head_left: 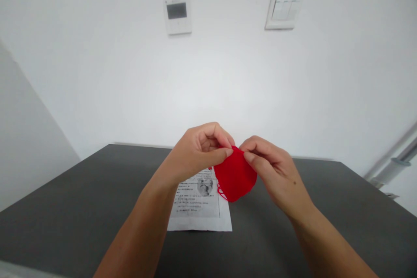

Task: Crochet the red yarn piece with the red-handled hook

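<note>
Between my two hands hangs a small red cloth pouch [235, 177], held up by its top edge above the table. My left hand [198, 150] pinches the upper left of that edge between thumb and forefinger. At the upper right, my right hand [270, 167] pinches the same edge with thumb and fingers, close beside the left fingertips. Loops of thin red cord dangle along the pouch's left side. Behind and below it lies a printed sheet of paper [202, 221] with a grey picture on it, partly hidden by my left hand and the pouch.
The dark grey table [107, 191] stretches beneath my arms to a white wall [221, 74]. On the wall are a thermostat-like panel [177, 16] and a light switch [284, 10]. Grey pipes [391, 171] run at the far right.
</note>
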{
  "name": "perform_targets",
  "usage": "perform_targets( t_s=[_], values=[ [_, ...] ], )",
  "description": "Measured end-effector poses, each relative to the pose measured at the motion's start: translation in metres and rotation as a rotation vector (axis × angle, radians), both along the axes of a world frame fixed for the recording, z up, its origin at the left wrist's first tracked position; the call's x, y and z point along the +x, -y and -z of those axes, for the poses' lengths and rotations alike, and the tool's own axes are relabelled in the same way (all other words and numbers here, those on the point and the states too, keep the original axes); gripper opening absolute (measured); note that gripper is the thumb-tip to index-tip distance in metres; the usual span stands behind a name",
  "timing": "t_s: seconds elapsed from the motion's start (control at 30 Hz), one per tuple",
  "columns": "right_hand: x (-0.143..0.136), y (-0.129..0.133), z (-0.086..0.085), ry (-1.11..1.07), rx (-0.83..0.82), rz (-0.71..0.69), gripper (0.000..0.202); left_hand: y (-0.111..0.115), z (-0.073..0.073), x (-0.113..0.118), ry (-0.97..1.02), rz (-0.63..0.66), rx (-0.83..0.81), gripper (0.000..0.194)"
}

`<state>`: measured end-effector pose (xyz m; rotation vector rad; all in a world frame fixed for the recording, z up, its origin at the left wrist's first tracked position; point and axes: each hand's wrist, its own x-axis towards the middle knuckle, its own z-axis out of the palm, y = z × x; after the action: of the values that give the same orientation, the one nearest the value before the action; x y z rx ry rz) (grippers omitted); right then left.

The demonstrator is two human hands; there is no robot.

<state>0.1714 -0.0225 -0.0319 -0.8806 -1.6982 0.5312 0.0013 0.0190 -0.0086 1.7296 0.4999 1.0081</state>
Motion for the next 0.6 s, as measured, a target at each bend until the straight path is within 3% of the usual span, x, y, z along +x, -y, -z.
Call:
perform_targets(
  t_s=[0.27, 0.6],
  values=[
    [-0.0012, -0.0004, -0.0002, 0.024, -0.029, 0.029, 0.019, 0.0024, -0.0017, 0.0014, -0.036, -0.047, 0.014, 0.01],
    [-0.0004, 0.0009, 0.0021, -0.028, 0.015, -0.017, 0.019, -0.0025, 0.0022, 0.0, 0.013, 0.005, -0.055, 0.011]
  ],
)
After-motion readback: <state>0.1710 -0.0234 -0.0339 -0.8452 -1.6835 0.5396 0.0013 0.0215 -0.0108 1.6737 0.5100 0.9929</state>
